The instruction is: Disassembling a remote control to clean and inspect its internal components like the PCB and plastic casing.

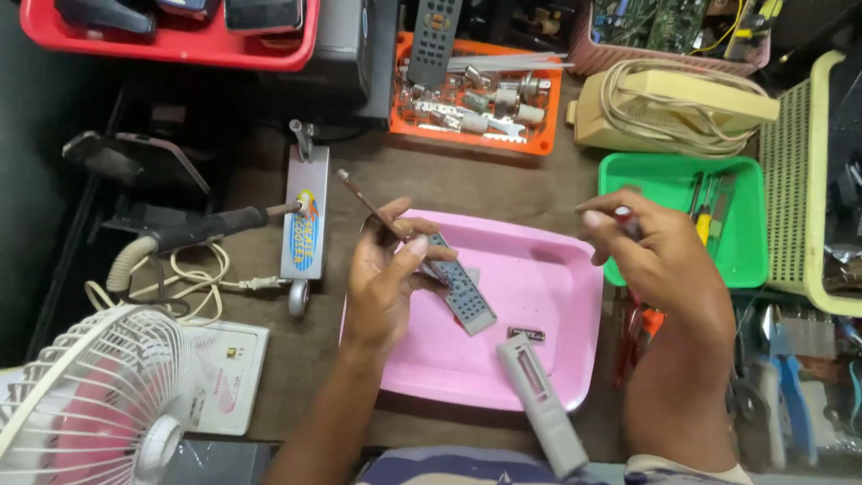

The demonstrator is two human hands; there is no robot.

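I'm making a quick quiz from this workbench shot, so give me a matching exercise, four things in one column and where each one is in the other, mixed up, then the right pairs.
Things:
1. grey remote keypad
2. red-handled screwdriver
3. metal connectors
4. white fan

Places:
A. bottom left corner
B. in the orange tray
C. in the right hand
D. over the pink tray, in the left hand

Pairs: 1-D, 2-C, 3-B, 4-A

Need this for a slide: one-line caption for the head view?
Left hand holds thin brush and grey remote keypad over pink plastic tray; right hand grips red-tipped tool.
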